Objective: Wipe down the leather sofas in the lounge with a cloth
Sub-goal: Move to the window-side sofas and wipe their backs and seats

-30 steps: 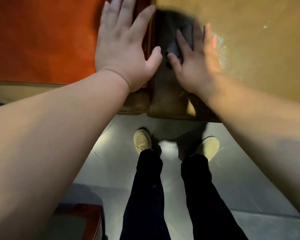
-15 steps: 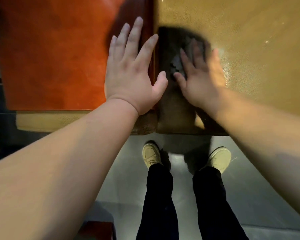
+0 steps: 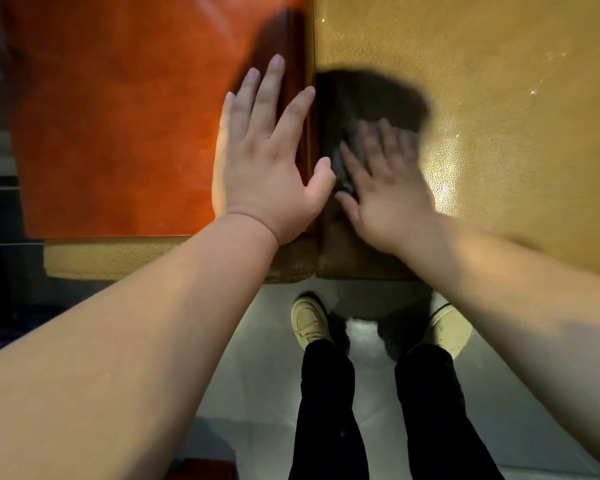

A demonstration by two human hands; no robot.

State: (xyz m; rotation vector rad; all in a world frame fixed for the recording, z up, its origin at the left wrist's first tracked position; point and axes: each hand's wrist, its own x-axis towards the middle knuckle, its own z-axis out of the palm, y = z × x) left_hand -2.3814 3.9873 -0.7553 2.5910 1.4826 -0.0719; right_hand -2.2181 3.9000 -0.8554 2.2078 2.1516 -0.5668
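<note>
A tan leather sofa seat point(image 3: 499, 98) fills the upper right, and an orange leather cushion point(image 3: 118, 133) lies on the left seat. My left hand point(image 3: 267, 161) rests flat with straight fingers on the orange cushion's right edge. My right hand point(image 3: 385, 188), blurred by motion, presses flat on a dark cloth point(image 3: 368, 98) on the tan seat beside the seam. The cloth spreads out beyond the fingertips.
The sofa's front edge point(image 3: 153, 258) runs across the middle of the view. Below it is grey floor point(image 3: 257, 375) with my two legs in dark trousers and beige shoes point(image 3: 309, 323). A reddish object point(image 3: 205, 469) shows at the bottom edge.
The view has shifted so the sofa and both hands sit lower in frame. My right hand keeps sliding the cloth on the tan seat; the left stays on the orange cushion.
</note>
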